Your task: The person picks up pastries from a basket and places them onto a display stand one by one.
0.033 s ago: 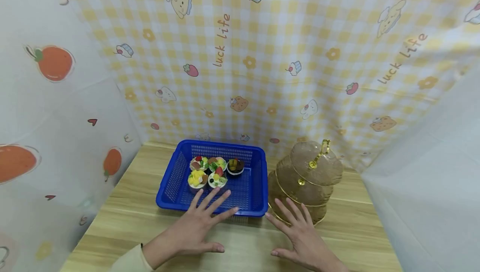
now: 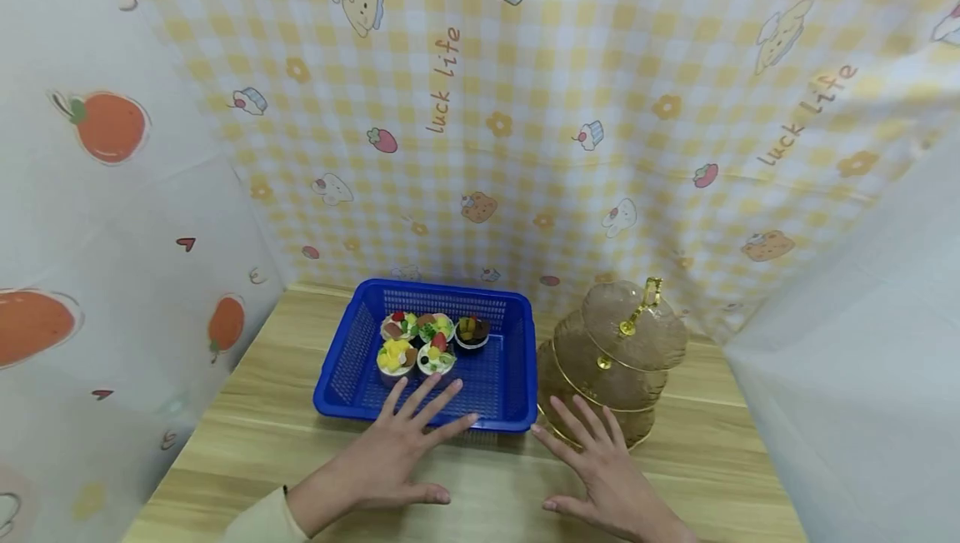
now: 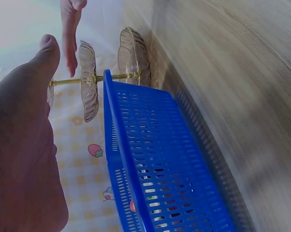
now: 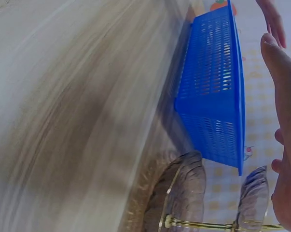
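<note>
My left hand [image 2: 390, 457] is held with fingers spread in front of the blue basket [image 2: 324, 393], its fingertips over the near rim in the head view. Inside the basket sit several small cupcakes, among them one with yellow topping [image 2: 395, 355], one with a strawberry [image 2: 436, 357] and a dark one [image 2: 472, 331]. My right hand [image 2: 606, 476] also spreads its fingers, in front of the three-tier cake stand [image 2: 633, 335] with clear amber plates and a gold handle. Both hands hold nothing. In the wrist views each hand [image 3: 24, 145] hovers above the tabletop, apart from the basket.
A wood-grain table [image 2: 480, 510] carries everything. The cake stand is close beside the basket's right side. Behind hangs a yellow checked curtain [image 2: 480, 168], with white cloth [image 2: 135, 218] on the left and more on the right.
</note>
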`<state>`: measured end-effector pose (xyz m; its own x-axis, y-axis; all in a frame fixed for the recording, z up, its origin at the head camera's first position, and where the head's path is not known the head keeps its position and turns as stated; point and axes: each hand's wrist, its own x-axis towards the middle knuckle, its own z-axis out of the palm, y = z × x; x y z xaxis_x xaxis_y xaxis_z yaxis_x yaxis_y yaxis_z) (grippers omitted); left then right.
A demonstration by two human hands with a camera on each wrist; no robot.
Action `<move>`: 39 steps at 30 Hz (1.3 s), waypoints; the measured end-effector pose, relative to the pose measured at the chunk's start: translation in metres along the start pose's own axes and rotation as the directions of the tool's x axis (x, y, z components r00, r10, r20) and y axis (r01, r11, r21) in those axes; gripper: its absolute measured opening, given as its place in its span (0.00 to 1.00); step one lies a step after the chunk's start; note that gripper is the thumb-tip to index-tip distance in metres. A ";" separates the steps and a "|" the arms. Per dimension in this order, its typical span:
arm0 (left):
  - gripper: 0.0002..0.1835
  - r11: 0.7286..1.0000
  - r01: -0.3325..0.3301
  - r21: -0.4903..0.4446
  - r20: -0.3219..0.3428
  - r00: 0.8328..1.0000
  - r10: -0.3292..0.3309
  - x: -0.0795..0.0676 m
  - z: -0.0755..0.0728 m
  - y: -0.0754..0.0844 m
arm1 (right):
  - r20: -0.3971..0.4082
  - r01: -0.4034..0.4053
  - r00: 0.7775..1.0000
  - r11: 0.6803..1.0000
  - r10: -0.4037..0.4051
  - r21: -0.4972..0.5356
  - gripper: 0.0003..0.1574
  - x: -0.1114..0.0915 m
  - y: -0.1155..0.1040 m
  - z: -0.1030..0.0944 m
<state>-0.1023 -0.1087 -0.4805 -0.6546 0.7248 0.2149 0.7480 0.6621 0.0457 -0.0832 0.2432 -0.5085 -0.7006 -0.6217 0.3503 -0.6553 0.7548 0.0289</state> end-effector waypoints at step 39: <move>0.48 0.930 0.311 -0.198 0.011 0.949 -0.315 -0.035 -0.004 -0.067 | 0.062 -0.106 0.994 0.961 0.093 0.255 0.62 0.085 -0.008 -0.004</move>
<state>-0.1293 -0.1794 -0.4874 -0.8580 0.4814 0.1789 0.5136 0.8028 0.3028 -0.1361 0.1853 -0.4751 -0.7750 -0.5602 0.2924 -0.6272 0.7383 -0.2479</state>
